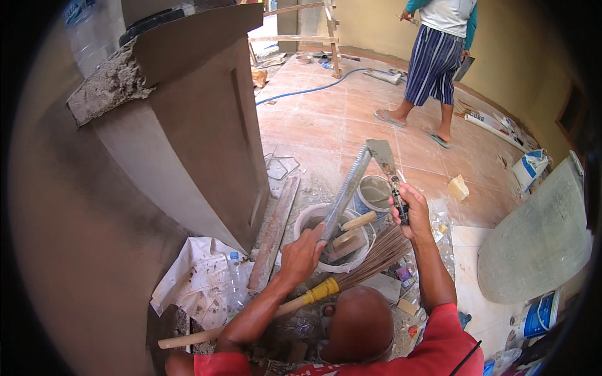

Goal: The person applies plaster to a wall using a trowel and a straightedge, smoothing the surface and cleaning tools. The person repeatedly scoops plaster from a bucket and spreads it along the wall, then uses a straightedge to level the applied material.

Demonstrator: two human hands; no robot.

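Note:
My left hand (301, 254) is closed round the lower end of a long metal trowel (348, 191) with a toothed edge. My right hand (411, 210) grips the dark handle of a putty knife (382, 156), whose blade meets the trowel's upper end. Below them, a white bucket (305, 219) holds a wooden-handled float (343, 247) and grey material. Behind it stands a grey-blue bucket (375, 194). A stick broom (370, 260) with a yellow binding lies under my arms, near my bare knee (356, 323).
A plastered pillar (200, 138) rises at left, beside a board (269, 238), crumpled sheet (188, 276) and plastic bottle (236, 282). A person (433, 75) in striped shorts stands behind. A blue hose (301, 93), wooden ladder (333, 37), translucent curved container (533, 232) and paint bucket (533, 319) surround me.

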